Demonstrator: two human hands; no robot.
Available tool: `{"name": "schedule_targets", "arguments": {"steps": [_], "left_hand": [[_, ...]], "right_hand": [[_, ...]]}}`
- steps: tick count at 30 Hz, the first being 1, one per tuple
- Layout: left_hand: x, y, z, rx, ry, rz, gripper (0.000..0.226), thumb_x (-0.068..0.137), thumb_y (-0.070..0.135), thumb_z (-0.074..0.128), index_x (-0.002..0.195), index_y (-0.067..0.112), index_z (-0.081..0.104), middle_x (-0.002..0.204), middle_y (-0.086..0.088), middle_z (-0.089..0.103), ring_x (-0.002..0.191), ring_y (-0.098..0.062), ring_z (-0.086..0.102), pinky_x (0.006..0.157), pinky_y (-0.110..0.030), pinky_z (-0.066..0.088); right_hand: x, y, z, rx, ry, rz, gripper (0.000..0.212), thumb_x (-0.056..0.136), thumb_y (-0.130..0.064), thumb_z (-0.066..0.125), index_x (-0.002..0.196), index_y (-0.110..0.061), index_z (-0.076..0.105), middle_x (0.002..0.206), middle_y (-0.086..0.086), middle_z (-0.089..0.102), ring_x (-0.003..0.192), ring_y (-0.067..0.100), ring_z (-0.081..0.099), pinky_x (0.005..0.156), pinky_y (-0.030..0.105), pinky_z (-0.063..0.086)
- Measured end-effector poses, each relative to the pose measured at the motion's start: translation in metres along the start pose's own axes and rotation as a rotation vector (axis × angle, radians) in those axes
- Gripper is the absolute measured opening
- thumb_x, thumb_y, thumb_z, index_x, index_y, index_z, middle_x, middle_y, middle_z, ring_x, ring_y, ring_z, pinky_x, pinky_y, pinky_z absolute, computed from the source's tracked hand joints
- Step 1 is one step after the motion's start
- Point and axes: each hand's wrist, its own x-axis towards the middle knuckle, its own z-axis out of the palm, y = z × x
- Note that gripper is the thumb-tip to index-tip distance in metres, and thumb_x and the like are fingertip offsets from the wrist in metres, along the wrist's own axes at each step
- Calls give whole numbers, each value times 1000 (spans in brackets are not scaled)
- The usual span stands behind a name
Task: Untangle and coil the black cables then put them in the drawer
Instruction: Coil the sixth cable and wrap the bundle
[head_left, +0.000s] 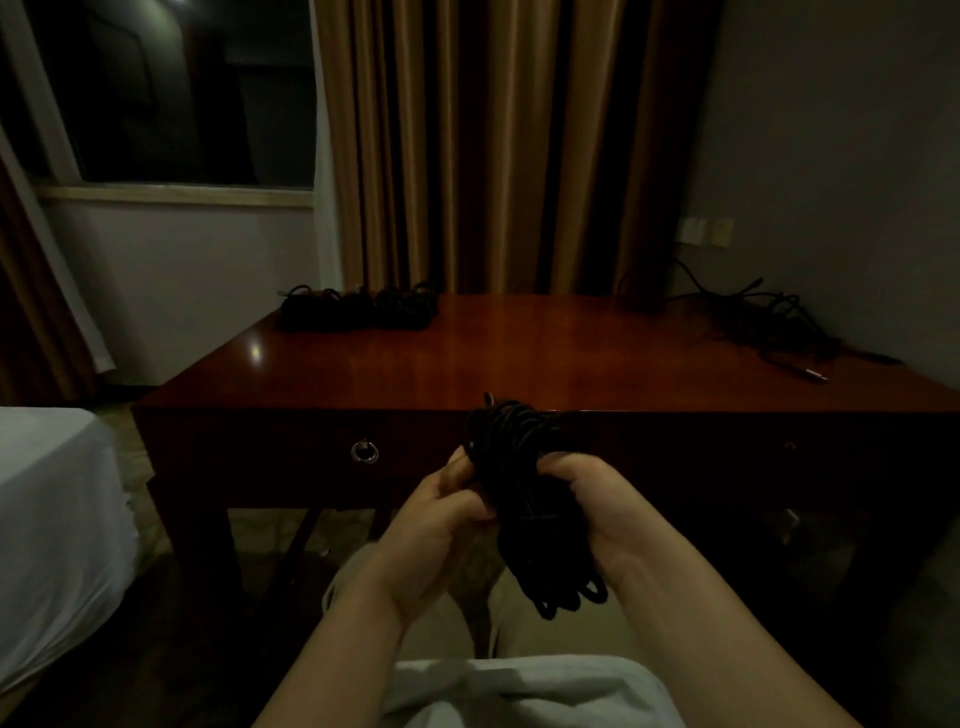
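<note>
Black coiled cable bundle held above lap, short of wooden desk: left hand and right hand both curled round it. Coiled cables far-left on desk, tangled cables far-right. Drawer ring pull untouched.

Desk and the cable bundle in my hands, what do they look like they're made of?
Desk: looks like reddish-brown wood with a glossy varnish; its top mirrors a light spot. Cable bundle, gripped by the left hand and right hand: matte black, probably rubber or plastic jacket; too dark to be sure.
</note>
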Motion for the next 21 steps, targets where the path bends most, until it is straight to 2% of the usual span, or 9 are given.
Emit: {"name": "schedule_targets", "arguments": {"steps": [3,5,10,13,15,18,21], "left_hand": [[-1,6,5,129,29,48,29,85,2,60,107,20,66,107,-2,70,107,-18,64,89,-32,53],[-1,9,7,281,35,123,30,85,1,59,110,16,61,104,3,70,105,-14,64,86,-28,53],[-1,5,12,427,175,268,30,85,-15,53,92,12,65,86,6,72,86,-10,68,71,-22,54],[-2,7,8,417,197,317,27,84,-16,52,91,7,65,83,4,73,83,-10,69,70,-20,54],[-1,9,6,399,191,324,22,84,-12,54,91,5,65,84,1,73,84,-11,69,71,-19,53],[-1,11,5,332,175,302,14,80,4,58,93,4,64,85,0,73,85,-14,70,70,-21,53],[-4,16,0,308,157,265,15,86,-4,52,90,6,63,74,2,71,71,-11,69,61,-23,54]], "right_hand": [[-3,-1,-6,-63,-66,-53,24,96,-12,38,93,-6,61,71,4,69,62,14,66,54,24,51],[-4,-4,-8,-66,-83,-44,25,95,-16,40,90,-6,63,65,0,69,56,10,65,51,20,49],[-10,8,-1,72,-101,11,29,89,-29,48,92,-9,68,69,3,71,60,13,67,55,24,50],[-13,18,-1,299,-237,25,38,74,-39,70,93,-7,75,81,12,71,70,23,70,61,30,55],[-16,22,1,397,-297,73,43,78,-38,68,103,-3,72,89,18,69,74,31,69,62,36,57],[-14,26,2,422,-358,109,49,78,-39,68,110,-1,69,93,18,67,74,30,67,61,35,57],[-14,27,2,384,-372,80,53,78,-36,73,116,0,65,98,18,67,79,29,67,66,34,55]]}}
